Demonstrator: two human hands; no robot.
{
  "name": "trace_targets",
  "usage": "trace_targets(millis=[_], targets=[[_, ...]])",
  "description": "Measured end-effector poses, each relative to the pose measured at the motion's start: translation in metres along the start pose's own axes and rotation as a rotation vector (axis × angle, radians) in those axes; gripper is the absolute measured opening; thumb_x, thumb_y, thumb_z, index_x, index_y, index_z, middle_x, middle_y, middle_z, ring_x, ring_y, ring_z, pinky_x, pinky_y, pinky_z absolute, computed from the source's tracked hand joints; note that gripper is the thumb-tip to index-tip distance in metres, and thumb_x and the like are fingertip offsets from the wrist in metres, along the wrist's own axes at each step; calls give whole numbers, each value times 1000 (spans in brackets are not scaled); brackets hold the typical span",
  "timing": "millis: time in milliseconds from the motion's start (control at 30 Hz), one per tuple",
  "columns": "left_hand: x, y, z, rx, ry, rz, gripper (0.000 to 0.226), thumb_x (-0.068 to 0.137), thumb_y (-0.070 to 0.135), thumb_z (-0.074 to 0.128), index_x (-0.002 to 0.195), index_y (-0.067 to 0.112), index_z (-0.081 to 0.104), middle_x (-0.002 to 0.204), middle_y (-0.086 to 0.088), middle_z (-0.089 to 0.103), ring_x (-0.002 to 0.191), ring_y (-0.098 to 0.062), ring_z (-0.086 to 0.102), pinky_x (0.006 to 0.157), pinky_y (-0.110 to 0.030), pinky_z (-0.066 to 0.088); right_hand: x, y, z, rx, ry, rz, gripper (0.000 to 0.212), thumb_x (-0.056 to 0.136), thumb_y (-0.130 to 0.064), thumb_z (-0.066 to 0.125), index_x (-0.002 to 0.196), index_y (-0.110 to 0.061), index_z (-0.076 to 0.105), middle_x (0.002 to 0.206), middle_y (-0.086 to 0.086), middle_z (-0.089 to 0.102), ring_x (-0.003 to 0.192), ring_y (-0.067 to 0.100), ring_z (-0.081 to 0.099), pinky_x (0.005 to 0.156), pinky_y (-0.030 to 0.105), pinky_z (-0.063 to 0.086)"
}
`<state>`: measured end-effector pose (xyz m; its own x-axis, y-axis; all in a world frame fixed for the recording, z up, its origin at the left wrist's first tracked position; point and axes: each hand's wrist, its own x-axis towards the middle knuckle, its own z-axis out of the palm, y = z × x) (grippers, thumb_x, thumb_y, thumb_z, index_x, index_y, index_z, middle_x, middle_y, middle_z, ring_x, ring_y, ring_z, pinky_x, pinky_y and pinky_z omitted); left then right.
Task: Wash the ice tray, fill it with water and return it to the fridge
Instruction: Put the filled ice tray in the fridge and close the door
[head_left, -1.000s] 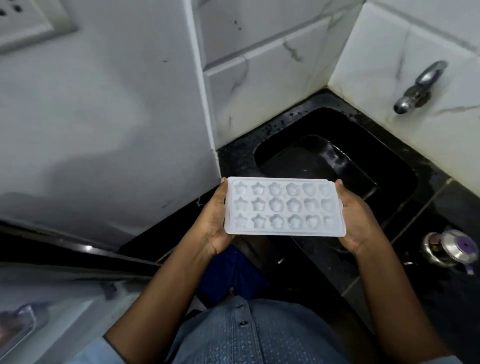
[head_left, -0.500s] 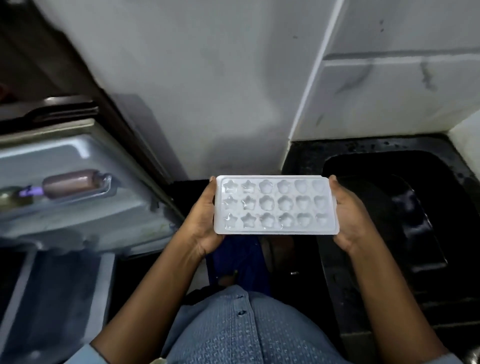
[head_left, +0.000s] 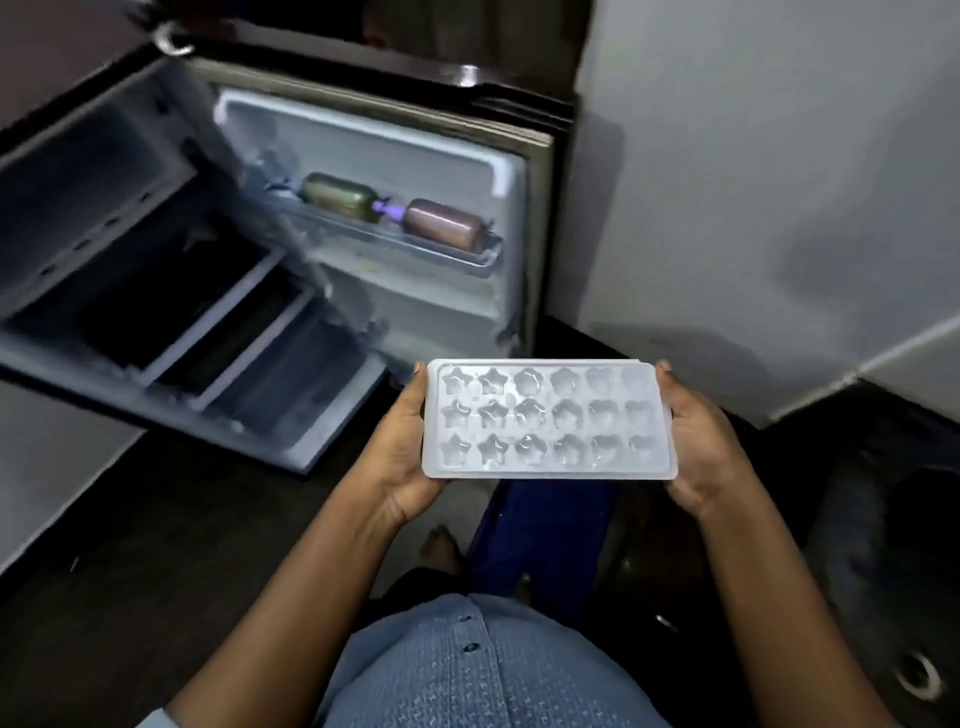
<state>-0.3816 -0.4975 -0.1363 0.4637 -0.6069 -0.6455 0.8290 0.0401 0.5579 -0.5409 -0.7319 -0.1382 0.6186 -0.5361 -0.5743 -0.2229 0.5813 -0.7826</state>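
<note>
Open grey fridge (head_left: 156, 270) at 10 o'clock, white moulded-plastic ice tray (head_left: 548, 421) level at centre; I'd call it thin, flexy, likely sloshing, so left hand (head_left: 400, 452) and right hand (head_left: 701, 441) clamping its 9 and 3 o'clock ends suits.

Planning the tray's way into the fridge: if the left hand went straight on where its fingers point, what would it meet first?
The left hand, gripping the tray, would probably meet the open fridge door, low on its inner side; nothing shows between, but depth is unclear.
</note>
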Motion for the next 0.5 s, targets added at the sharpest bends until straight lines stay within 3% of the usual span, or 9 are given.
trace_targets(millis=[133, 367, 500], targets=[[-19, 13, -41, -94, 90, 63, 74, 103, 72, 36, 130, 15, 77, 141, -18, 69, 127, -39, 69, 91, -56, 63, 24, 4, 55, -86, -114, 44, 57, 107, -50, 49, 135, -4, 67, 126, 22, 73, 116, 44, 71, 97, 59, 57], [-45, 47, -101, -255, 242, 186, 73, 106, 70, 34, 132, 17, 76, 140, -17, 70, 126, -38, 70, 90, -55, 63, 60, 7, 157, -228, -287, 91, 52, 109, -43, 49, 134, -1, 66, 125, 25, 72, 115, 48, 70, 98, 66, 55], [-53, 67, -130, -323, 288, 254, 73, 108, 68, 33, 127, 14, 79, 139, -18, 71, 123, -37, 72, 86, -53, 65, 73, 6, 210, -292, -343, 62, 42, 110, -36, 49, 123, -3, 72, 115, 25, 76, 105, 46, 74, 82, 58, 64]])
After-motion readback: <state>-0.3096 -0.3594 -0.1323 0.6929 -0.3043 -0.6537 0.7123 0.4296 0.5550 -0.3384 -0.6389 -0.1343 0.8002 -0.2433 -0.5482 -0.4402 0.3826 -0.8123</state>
